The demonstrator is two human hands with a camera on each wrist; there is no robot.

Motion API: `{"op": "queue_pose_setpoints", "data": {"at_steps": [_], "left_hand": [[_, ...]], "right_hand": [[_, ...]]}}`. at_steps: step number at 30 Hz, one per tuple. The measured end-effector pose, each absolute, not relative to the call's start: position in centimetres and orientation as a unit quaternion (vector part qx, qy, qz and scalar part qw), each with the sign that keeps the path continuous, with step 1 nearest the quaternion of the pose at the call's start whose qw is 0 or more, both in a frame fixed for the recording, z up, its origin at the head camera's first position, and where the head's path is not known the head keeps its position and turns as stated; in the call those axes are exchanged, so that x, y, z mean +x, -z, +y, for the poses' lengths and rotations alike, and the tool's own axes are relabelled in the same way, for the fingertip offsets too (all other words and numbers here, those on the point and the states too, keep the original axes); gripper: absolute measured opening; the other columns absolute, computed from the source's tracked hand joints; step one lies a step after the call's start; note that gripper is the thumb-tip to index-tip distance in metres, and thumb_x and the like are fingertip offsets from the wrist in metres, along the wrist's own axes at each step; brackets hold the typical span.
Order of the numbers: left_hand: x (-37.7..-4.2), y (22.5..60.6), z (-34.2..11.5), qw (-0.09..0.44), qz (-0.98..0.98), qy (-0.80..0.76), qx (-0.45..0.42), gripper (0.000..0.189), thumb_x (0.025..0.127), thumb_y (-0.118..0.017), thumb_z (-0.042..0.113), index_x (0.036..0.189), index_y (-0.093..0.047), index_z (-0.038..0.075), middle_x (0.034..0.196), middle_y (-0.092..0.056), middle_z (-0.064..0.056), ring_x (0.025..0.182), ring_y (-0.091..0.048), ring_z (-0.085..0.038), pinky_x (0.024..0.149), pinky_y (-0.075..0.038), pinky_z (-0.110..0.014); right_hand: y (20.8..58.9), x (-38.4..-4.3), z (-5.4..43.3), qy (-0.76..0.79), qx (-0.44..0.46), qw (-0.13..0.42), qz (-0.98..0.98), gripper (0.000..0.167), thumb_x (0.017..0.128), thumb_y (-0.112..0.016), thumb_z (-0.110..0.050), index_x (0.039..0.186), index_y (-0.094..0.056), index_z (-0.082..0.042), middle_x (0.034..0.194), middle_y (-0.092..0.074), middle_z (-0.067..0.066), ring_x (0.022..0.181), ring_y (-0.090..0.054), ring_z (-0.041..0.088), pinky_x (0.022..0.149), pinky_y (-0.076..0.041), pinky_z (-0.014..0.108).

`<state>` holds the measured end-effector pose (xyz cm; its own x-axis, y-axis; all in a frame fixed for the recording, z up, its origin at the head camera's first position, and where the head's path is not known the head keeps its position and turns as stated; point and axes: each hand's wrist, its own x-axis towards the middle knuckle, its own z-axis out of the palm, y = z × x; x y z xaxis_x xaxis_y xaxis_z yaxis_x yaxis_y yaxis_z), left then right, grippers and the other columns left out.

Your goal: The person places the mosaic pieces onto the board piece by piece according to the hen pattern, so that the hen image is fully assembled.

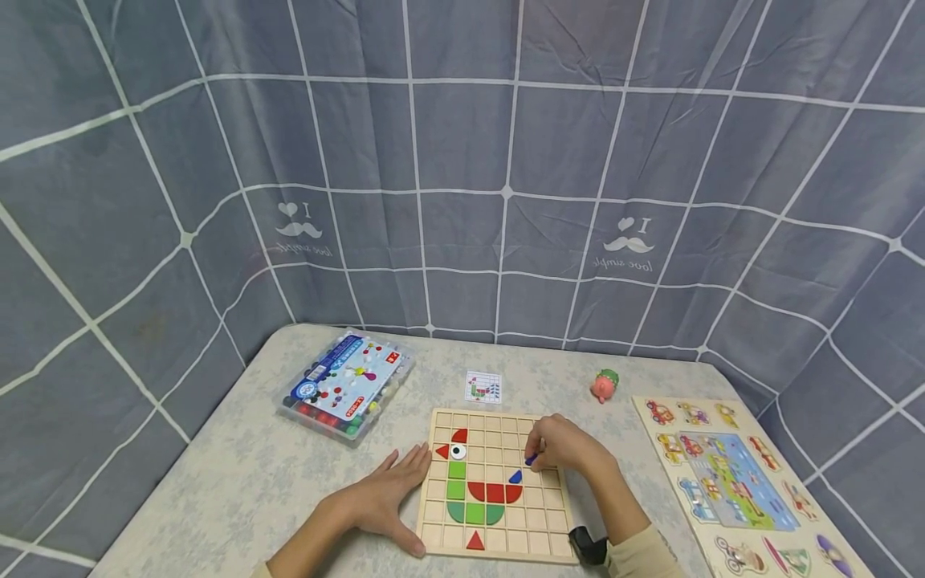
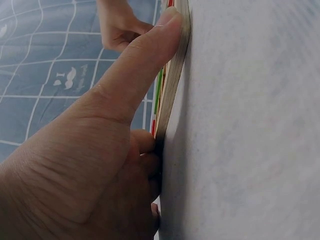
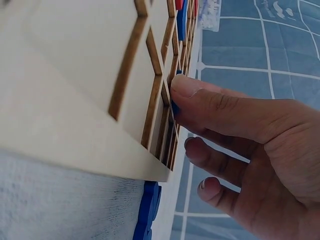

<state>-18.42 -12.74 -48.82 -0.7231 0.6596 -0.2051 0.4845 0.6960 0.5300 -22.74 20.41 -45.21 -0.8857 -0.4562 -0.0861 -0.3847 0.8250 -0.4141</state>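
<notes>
A square wooden grid board [image 1: 540,526] lies on the table with colored pieces set in its cells, forming a bird-like figure. My left hand [image 1: 383,494] rests along the board's left side, fingers extended and thumb touching its edge. Over the right part of the grid, my right hand [image 1: 567,443] pinches a small blue piece [image 1: 531,460] between thumb and fingers; its exact shape is mostly hidden. Another blue piece [image 1: 515,477] sits in a cell just left of it, above the red row [image 1: 495,492]. A red triangle [image 1: 474,541] occupies a bottom cell.
Behind the board lies a pattern card [image 1: 482,387]. A plastic case [image 1: 347,385] stands at left, a pink-and-green toy [image 1: 605,385] at back right, and a wooden picture puzzle [image 1: 744,482] at right. Blue pieces [image 3: 146,212] lie beside the board's edge.
</notes>
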Motion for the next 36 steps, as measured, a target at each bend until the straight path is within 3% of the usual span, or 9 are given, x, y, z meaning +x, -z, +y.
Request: {"op": "queue_pose_setpoints", "data": {"at_steps": [13,20,29,36], "left_hand": [[-18.3,48.5,-12.6,0.187,0.900,-0.227,0.322,0.130,0.062,-0.081,0.063,0.155,-0.015,0.002,0.164,-0.009,-0.015,0.153,-0.007,-0.030,0.124,-0.004,-0.054],[-18.3,48.4,-12.7,0.186,0.901,-0.226,0.321,0.130,0.062,-0.081,0.063,0.155,-0.015,0.001,0.164,-0.009,-0.016,0.153,-0.007,-0.031,0.123,-0.004,-0.055],[-18.4,48.3,-12.6,0.188,0.902,-0.226,0.318,0.130,0.062,-0.081,0.064,0.155,-0.015,0.000,0.164,-0.011,-0.017,0.153,-0.008,-0.032,0.123,-0.004,-0.056],[-18.6,48.9,-12.5,0.195,0.902,-0.226,0.311,0.131,0.061,-0.079,0.067,0.155,-0.016,0.001,0.164,-0.012,-0.014,0.153,-0.008,-0.031,0.123,-0.004,-0.056]], "right_hand": [[44.8,-21.9,22.8,0.229,-0.164,0.076,0.956,0.012,0.072,-0.083,-0.010,0.078,-0.074,-0.016,0.078,-0.066,-0.006,0.078,-0.048,0.014,0.065,-0.043,0.029],[44.7,-21.1,26.2,0.237,-0.150,0.069,0.957,0.017,0.072,-0.083,-0.011,0.087,-0.077,-0.010,0.084,-0.072,-0.003,0.069,-0.053,0.010,0.059,-0.045,0.024],[45.0,-20.0,27.9,0.218,-0.081,0.064,0.970,0.016,0.065,-0.085,-0.007,0.076,-0.074,-0.011,0.074,-0.068,-0.004,0.068,-0.052,0.010,0.062,-0.046,0.027],[45.8,-20.0,28.2,0.212,-0.038,0.069,0.974,0.015,0.068,-0.085,-0.010,0.070,-0.071,-0.012,0.067,-0.064,-0.005,0.065,-0.051,0.011,0.060,-0.045,0.027]]}}
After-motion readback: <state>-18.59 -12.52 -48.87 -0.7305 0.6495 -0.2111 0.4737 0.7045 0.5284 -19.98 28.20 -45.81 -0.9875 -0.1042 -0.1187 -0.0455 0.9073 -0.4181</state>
